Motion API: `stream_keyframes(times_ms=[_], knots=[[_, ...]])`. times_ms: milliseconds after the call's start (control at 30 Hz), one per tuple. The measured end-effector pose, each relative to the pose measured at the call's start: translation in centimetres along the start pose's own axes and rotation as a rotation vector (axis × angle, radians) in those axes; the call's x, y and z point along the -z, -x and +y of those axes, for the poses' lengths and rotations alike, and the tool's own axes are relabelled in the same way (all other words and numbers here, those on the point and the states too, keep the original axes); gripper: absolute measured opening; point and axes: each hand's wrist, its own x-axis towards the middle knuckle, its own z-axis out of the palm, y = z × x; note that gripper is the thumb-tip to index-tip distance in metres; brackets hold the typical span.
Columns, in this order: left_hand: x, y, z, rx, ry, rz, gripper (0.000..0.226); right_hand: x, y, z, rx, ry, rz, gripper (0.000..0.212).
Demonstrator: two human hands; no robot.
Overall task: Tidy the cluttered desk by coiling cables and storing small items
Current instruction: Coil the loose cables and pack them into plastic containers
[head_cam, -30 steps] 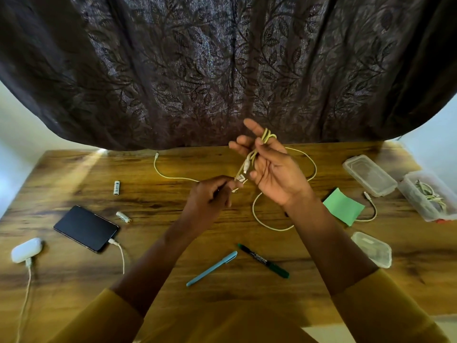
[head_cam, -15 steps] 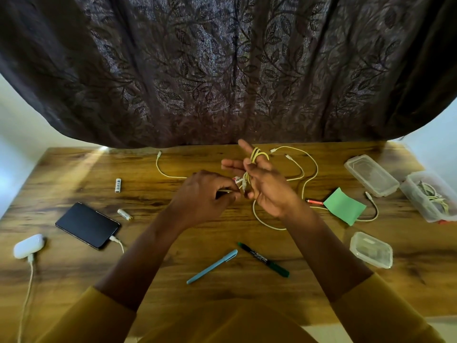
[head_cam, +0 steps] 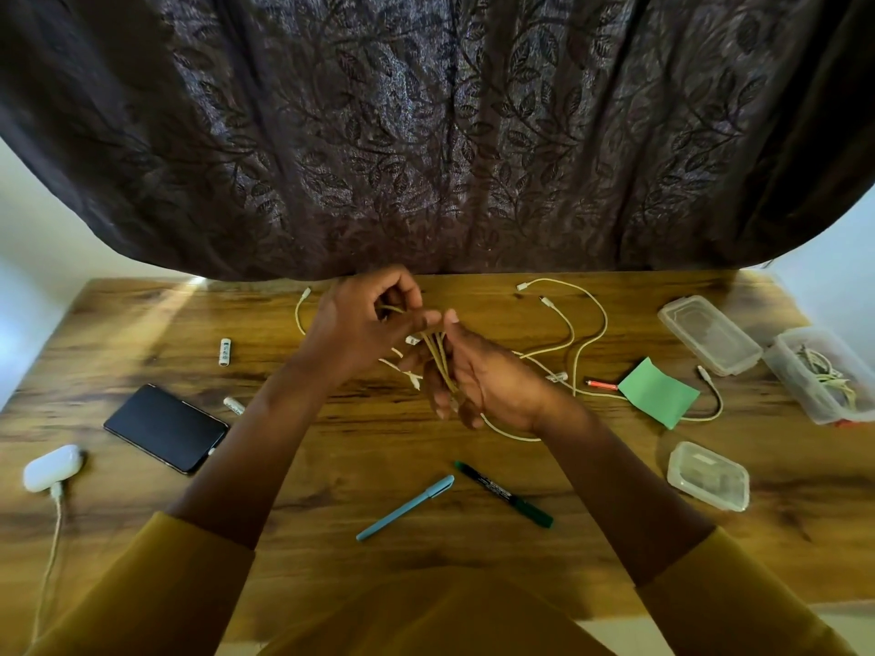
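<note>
Far left: white charger case (head_cam: 52,466) near the desk (head_cam: 142,314) edge, its cord running off toward me. Phone (head_cam: 165,428) next to it, plugged in. Two batteries (head_cam: 225,351) loose beyond the phone. All parked clear of my work zone, so no snag risk there.

Centre: left hand (head_cam: 360,324) raised, fingers curled, pinching the yellow cable (head_cam: 438,359) up top to feed the next turn. Right hand (head_cam: 478,381) acts as the spool: several strands run across the palm, fingers curled round them to keep the loops from springing open. Coil is off the desk, between both hands, over mid-desk.

Below: blue pen (head_cam: 405,508) and green marker (head_cam: 504,494) on the near side, apart from the cable.

Right: loose tail (head_cam: 587,333) loops over the wood toward the back edge, free to pull in. Green note (head_cam: 658,393) sits on another white cable; red item beside it. Lid (head_cam: 708,333) and open box (head_cam: 824,376) with cables at the far right edge, small box (head_cam: 708,475) nearer. My guess: the coil goes in the open box; path there looks unobstructed.
</note>
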Motion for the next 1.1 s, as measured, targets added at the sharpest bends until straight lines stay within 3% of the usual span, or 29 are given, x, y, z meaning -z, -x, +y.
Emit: stream_keyframes(times_ms=[67,267,333,400,500,633,900,1000,1100], knots=[[-0.4,-0.1,-0.2,0.019,0.115,-0.023,0.025,0.1,0.0,-0.1,-0.026,-0.122,-0.159,0.071],[-2.5,0.6,-0.3,0.017,0.458,0.007,0.033,0.1,0.9,-1.6,0.036,-0.503,-0.51,0.018],[-3.5,1.1,0.1,0.052,0.525,0.042,0.041,-0.1,0.9,-2.0,0.093,-0.585,-0.533,0.016],[-4.2,1.7,0.2,0.078,0.514,0.041,0.031,-0.4,0.8,-2.5,0.197,-0.687,-0.527,0.022],[-4.8,2.9,-0.2,0.039,0.33,0.01,0.041,-0.1,0.4,-3.3,0.401,-0.768,-0.411,0.031],[-4.3,4.0,-0.1,0.013,0.122,-0.097,0.026,1.2,-0.2,-4.0,0.498,-0.733,-0.168,0.036],[-2.0,2.5,1.8,-0.151,-0.317,-0.136,0.026,1.0,-1.3,-2.6,0.47,-0.251,0.201,0.043],[-1.0,2.3,2.7,-0.164,-0.314,-0.14,0.02,0.3,-1.3,-2.5,0.452,-0.039,0.337,0.042],[0.1,1.8,3.5,-0.174,-0.154,-0.163,0.016,-0.1,-1.1,-2.0,0.432,-0.022,0.368,0.042]])
